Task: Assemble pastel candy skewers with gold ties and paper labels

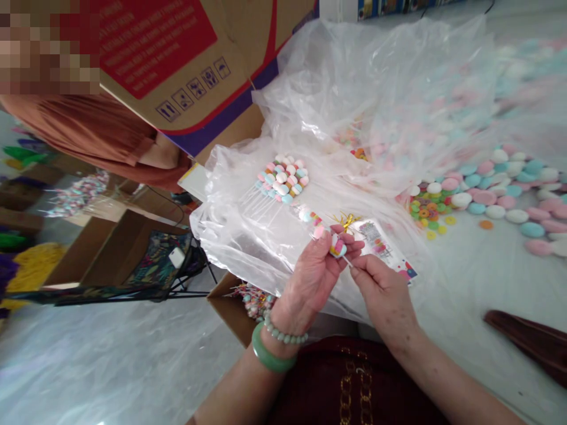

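Observation:
My left hand is closed, palm up, around pastel candy-like pieces. From these a thin white stick points to the right. The thumb and fingers of my right hand pinch that stick near its end. Just beyond my hands lie gold ties and a printed clear bag. Farther back, a bunch of sticks topped with pastel oval pieces rests on a crumpled clear plastic sheet.
Small coloured rings and many loose pastel ovals spread over the table at right. A large printed carton stands behind. At left are another person's sleeve, a folding chair, and below, an open box holding more sticks.

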Demonstrator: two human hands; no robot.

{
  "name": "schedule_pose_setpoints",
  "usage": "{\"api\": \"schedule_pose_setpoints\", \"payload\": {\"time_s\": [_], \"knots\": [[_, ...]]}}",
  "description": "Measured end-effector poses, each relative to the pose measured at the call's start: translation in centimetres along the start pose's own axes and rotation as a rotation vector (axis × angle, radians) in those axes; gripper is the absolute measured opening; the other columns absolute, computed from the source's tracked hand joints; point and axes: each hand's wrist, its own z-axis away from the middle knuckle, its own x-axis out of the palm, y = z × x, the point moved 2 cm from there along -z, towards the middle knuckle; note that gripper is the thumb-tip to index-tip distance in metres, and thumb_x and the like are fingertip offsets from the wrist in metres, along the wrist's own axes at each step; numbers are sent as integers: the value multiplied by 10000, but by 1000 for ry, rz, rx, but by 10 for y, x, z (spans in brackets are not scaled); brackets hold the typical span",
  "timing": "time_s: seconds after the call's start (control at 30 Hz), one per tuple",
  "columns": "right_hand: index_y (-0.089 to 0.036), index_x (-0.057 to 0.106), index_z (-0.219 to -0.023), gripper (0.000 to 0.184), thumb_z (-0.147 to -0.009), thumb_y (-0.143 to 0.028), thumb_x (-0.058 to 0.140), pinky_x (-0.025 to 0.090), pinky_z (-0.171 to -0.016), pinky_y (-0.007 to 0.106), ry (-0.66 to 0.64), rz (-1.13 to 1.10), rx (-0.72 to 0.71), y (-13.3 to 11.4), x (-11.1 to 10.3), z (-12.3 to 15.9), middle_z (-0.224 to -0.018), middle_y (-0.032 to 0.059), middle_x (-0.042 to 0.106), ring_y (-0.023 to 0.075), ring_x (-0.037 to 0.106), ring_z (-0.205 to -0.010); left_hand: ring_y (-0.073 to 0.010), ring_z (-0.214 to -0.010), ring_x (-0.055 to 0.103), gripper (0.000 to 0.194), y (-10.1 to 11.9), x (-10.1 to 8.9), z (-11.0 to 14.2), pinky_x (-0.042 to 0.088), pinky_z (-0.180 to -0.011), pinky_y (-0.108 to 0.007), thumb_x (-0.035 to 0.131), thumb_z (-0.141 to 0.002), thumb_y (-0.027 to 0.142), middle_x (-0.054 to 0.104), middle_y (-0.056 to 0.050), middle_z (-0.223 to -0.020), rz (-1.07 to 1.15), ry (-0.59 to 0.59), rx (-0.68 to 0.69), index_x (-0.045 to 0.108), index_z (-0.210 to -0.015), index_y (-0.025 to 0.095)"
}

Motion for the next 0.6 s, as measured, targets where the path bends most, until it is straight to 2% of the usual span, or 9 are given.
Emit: {"api": "schedule_pose_setpoints", "payload": {"time_s": [0.07, 0.17, 0.23, 0.33, 0.47, 0.53, 0.6], "knots": [[-228, 586, -729, 160, -843, -284, 489, 404, -627, 262, 23, -77, 24, -5, 7, -6, -729, -19, 647, 160, 579, -686, -187, -854, 643, 242, -4, 1, -1, 470, -899, -360, 514, -881, 319, 639, -66, -830, 22, 22, 2, 610, -967, 114], [-234, 602, -757, 168, -849, -258, 465, 413, -670, 266, 66, -97, 5, -9, 12, -12, -812, -10, 675, 172, 598, -762, -178, -840, 640, 283, -2, -2, -3, 499, -837, -336, 481, -894, 366, 643, -76, -866, 68, 29, -70, 608, -965, 123], [-237, 612, -784, 175, -859, -262, 456, 404, -647, 264, 88, -4, -31, -10, 11, -11, -770, -7, 672, 173, 594, -727, -192, -855, 641, 312, 6, -6, -5, 512, -808, -352, 479, -888, 408, 646, -87, -928, 73, 25, -105, 601, -981, 136], [-225, 616, -784, 181, -864, -266, 459, 374, -596, 258, 105, 203, -146, -9, 9, -4, -679, 4, 645, 166, 571, -632, -217, -904, 641, 278, 23, -13, -8, 511, -828, -395, 490, -886, 388, 647, -87, -968, 109, 85, -65, 588, -975, 143], [-199, 613, -731, 213, -859, -233, 445, 343, -589, 258, 121, 343, -339, -17, 12, 5, -624, 21, 610, 152, 550, -598, -173, -798, 647, 180, 36, -11, -8, 521, -815, -373, 505, -887, 275, 642, -53, -843, 169, 166, -47, 585, -972, 138], [-196, 598, -719, 195, -847, -241, 458, 339, -587, 255, 86, 276, -311, -24, 16, 6, -612, 9, 587, 140, 530, -586, -135, -701, 631, 151, 40, -5, -7, 528, -787, -340, 519, -880, 243, 619, -29, -757, 193, 201, -26, 590, -956, 134], [-201, 566, -689, 165, -822, -264, 493, 334, -563, 242, 5, 124, -180, -31, 19, 4, -585, -16, 544, 124, 493, -563, -111, -650, 613, 129, 46, 2, -7, 529, -769, -312, 520, -879, 226, 598, -15, -706, 226, 234, 5, 591, -923, 128]]}}
